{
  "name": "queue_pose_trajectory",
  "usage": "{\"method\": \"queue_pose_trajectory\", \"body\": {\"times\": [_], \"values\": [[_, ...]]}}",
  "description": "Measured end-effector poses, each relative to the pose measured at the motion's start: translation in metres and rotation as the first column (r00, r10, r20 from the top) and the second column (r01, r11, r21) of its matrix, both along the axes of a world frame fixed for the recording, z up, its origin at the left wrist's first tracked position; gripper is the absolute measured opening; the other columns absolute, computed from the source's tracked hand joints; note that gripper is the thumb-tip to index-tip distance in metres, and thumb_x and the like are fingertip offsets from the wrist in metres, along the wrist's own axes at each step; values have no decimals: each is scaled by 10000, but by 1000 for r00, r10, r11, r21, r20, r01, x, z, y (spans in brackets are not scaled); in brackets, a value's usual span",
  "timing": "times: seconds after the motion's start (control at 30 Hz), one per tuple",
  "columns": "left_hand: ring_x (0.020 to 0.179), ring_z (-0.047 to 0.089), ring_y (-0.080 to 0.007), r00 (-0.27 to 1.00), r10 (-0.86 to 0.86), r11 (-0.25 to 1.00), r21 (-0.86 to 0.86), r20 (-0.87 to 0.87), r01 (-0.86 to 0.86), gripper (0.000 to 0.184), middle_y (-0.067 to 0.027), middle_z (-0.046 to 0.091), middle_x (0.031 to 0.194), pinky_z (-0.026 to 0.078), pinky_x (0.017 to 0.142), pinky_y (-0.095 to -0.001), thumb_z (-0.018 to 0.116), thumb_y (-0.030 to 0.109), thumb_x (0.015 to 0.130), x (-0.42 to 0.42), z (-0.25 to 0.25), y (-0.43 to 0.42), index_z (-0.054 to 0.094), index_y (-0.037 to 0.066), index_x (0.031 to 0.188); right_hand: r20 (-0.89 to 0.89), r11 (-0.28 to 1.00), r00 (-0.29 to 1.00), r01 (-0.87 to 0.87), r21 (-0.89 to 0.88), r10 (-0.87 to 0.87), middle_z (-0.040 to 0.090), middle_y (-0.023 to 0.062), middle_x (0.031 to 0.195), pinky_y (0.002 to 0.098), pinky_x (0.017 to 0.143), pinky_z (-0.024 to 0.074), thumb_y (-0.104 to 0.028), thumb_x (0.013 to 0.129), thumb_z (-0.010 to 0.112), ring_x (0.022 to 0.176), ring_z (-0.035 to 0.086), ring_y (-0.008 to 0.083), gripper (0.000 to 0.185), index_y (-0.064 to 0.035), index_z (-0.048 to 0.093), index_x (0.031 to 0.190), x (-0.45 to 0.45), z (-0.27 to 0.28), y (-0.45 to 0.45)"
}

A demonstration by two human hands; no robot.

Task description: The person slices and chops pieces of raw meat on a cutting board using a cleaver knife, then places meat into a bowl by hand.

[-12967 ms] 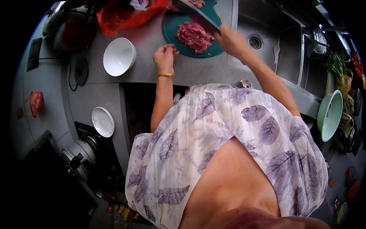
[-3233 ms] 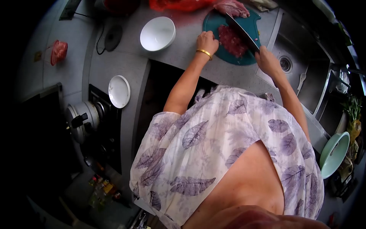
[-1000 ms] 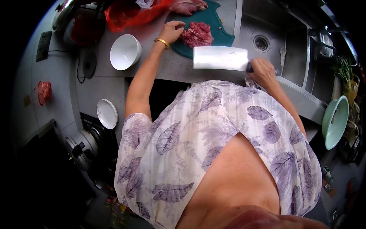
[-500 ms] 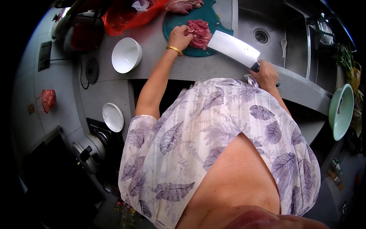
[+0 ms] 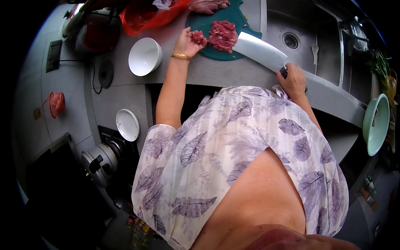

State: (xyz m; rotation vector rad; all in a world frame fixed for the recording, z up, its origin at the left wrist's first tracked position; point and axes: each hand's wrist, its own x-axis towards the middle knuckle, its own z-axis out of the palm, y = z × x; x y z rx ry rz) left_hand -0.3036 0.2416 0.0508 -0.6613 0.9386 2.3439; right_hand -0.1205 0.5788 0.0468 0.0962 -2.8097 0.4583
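My left hand (image 5: 188, 42), palm turned up, cups a clump of minced meat (image 5: 197, 36) at the left edge of the green cutting board (image 5: 225, 54). A pile of chopped red meat (image 5: 223, 36) lies on the board just right of that hand. My right hand (image 5: 293, 81) grips the dark handle of a cleaver (image 5: 261, 51). Its broad blade points left, with the tip end over the board beside the pile. A larger piece of raw meat (image 5: 208, 5) rests at the board's far end. Left of my left hand stands a white bowl (image 5: 145, 57).
A red plastic bag (image 5: 150, 18) lies behind the bowl. To the right is a steel sink (image 5: 277, 25) with a white spoon (image 5: 315, 54). A green basin (image 5: 375, 125) stands far right. A white plate (image 5: 127, 125) and a pot (image 5: 104, 160) are at the lower left.
My left hand has lifted off the pile with a clump of meat, moved left and turned palm up. The cleaver has stayed in my right hand near the board. The view has shifted slightly.
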Motion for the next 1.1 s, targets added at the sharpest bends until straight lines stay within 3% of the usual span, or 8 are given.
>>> {"method": "queue_pose_trajectory", "body": {"times": [0.1, 0.33, 0.37, 0.5, 0.7, 0.83, 0.87, 1.1], "values": [[676, 480, -198, 997, 75, 909, 411, 8, -72, 171, -99, 510, 762, 486, 726, -383, 492, 110, 878, -2, -28, -10, 480, -31, 781, -15, 999, 1000, 20, -25, -20, 574, 111, 819, 383, 697, 423, -229, 715, 689, 794, 553, 286, 295, -41, 556, 900, -1, 0, -1], [619, 461, -177, 944, 180, 762, 567, 276, -311, 249, -177, 513, 824, 462, 577, -237, 416, -62, 724, 9, -5, 16, 532, -112, 938, -6, 995, 998, 67, -68, -67, 574, 126, 818, 395, 691, 423, -211, 747, 655, 786, 554, 304, 262, -39, 552, 916, 1, -3, -6], [815, 552, -252, 956, 109, 683, 679, 273, -271, 347, -230, 539, 991, 512, 653, -268, 430, -68, 698, 5, -30, 18, 515, -136, 1028, 13, 994, 997, 80, -73, -79, 574, 128, 818, 399, 690, 425, -209, 753, 650, 787, 554, 307, 259, -38, 551, 920, -4, -11, 0], [1033, 571, -356, 964, 236, 785, 561, 125, -265, 256, -270, 556, 1088, 540, 852, -400, 494, -60, 764, 17, -28, 36, 552, -80, 1013, 91, 989, 990, 120, -84, -112, 582, 139, 847, 406, 702, 435, -180, 779, 626, 813, 555, 318, 239, -29, 549, 948, -8, -16, 0], [879, 613, -247, 956, 246, 690, 664, 157, -287, 235, -207, 572, 1027, 578, 749, -287, 487, -135, 816, 16, -28, 36, 566, -54, 1022, 136, 984, 982, 145, -106, -130, 587, 140, 880, 395, 726, 438, -137, 796, 604, 846, 555, 309, 217, -18, 547, 968, -11, -16, 4], [796, 605, -189, 941, 253, 758, 558, 226, -338, 160, -124, 591, 928, 572, 644, -224, 621, 137, 853, 19, -21, 40, 614, 13, 954, 136, 981, 980, 159, -111, -144, 584, 138, 870, 395, 730, 435, -116, 800, 595, 843, 552, 307, 209, -12, 538, 972, -15, -16, 5], [677, 579, -130, 923, 281, 851, 376, 264, -367, 285, -68, 587, 806, 506, 492, -156, 676, 325, 802, 22, -15, 44, 612, 53, 859, 123, 981, 982, 159, -113, -145, 583, 138, 868, 394, 730, 435, -113, 801, 594, 840, 551, 307, 208, -11, 537, 973, -16, -16, 5], [455, 375, -42, 983, 141, 908, 380, 117, -176, 361, 29, 387, 579, 254, 311, -136, 645, 388, 826, 24, -36, 43, 438, 146, 656, 78, 981, 987, 146, -127, -137, 573, 138, 845, 393, 721, 434, -86, 788, 594, 823, 549, 305, 201, -4, 528, 959, -17, -16, 8]]}}
